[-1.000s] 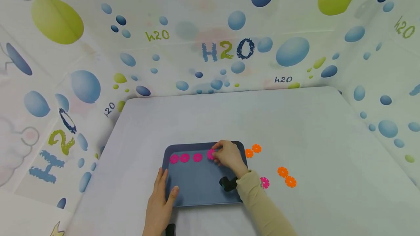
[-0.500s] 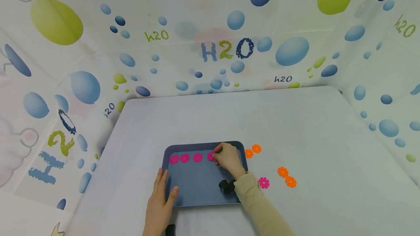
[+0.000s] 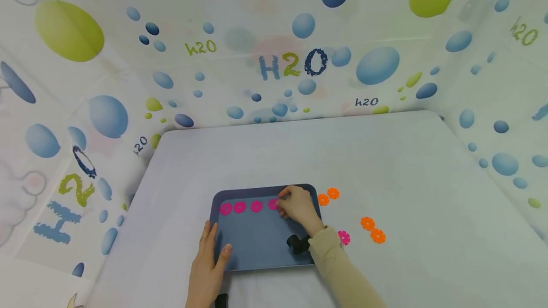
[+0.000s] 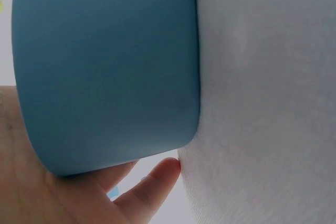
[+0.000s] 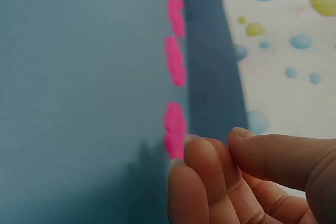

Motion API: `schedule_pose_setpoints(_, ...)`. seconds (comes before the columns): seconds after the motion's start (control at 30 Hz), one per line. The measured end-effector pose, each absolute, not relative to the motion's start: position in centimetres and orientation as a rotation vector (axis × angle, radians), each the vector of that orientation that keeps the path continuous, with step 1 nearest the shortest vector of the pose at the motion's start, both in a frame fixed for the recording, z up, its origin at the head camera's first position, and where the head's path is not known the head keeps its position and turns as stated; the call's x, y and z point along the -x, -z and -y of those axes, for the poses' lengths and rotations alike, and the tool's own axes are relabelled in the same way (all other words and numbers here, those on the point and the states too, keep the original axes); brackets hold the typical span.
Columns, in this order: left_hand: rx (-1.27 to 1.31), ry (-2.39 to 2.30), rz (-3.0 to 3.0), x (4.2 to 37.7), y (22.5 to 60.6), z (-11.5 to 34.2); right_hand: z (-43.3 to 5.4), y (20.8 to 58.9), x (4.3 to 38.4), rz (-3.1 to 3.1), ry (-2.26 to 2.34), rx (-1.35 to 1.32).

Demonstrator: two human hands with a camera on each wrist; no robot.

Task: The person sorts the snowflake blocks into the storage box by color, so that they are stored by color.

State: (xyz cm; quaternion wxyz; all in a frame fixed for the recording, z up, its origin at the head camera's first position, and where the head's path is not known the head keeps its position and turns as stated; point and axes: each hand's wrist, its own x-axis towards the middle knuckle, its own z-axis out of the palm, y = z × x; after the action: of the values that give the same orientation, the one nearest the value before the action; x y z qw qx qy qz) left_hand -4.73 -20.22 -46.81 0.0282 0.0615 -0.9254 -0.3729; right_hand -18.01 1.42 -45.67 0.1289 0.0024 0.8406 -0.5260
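A blue-grey tray (image 3: 261,241) lies on the white table, and a row of pink notched, flower-shaped discs (image 3: 256,206) runs along its far side. My right hand (image 3: 299,208) is over the tray's far right part, its fingertips touching the rightmost pink disc (image 5: 175,129). In the right wrist view that disc lies flat, and the thumb is apart from it. At the tray's left edge, my left hand (image 3: 207,260) rests with fingers extended along the outer wall. The left wrist view shows the tray's wall (image 4: 105,77) close against the palm.
Orange notched discs lie right of the tray: one pair (image 3: 328,197) near its far corner, another pair (image 3: 373,230) farther right. A pink disc (image 3: 344,237) is partly covered by the right sleeve (image 3: 338,260). A patterned cloth wall (image 3: 239,61) stands behind the table.
The view shifts slightly. My right fingers stay at the rightmost pink disc, which sits slightly lower than a second ago. My left hand keeps its place at the tray.
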Motion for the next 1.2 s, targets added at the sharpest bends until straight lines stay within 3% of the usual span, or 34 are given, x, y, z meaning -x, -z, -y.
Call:
schedule_pose_setpoints(0.63,-0.195,1.13,2.898,4.8,47.0,20.4,-8.7,43.9,14.6,-2.621,1.589,-0.071)
schedule_pose_setpoints(1.2,-0.17,1.091,2.89,4.7,47.1,20.5,-13.4,46.6,10.0,-2.665,1.471,-0.201)
